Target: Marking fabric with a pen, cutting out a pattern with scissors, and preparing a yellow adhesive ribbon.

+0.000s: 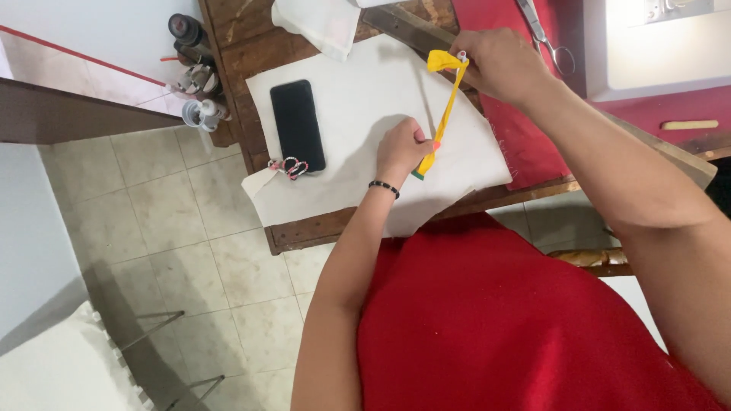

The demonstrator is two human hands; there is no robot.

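Note:
A yellow measuring tape (pixel 445 110) is stretched taut between my two hands above a sheet of white cloth (pixel 358 114) on a wooden table (pixel 320 228). My left hand (pixel 403 148) pinches the tape's lower end near the cloth's right edge. My right hand (pixel 499 65) grips the bunched upper end of the tape, over the far corner of the cloth. A black bead bracelet circles my left wrist.
A black phone (pixel 298 125) with a beaded charm lies on the cloth's left part. Scissors (pixel 544 38) rest on red fabric (pixel 521 137) at the right, beside a white sewing machine (pixel 662 46). Small bottles (pixel 194 68) stand at the table's left edge. Tiled floor lies below.

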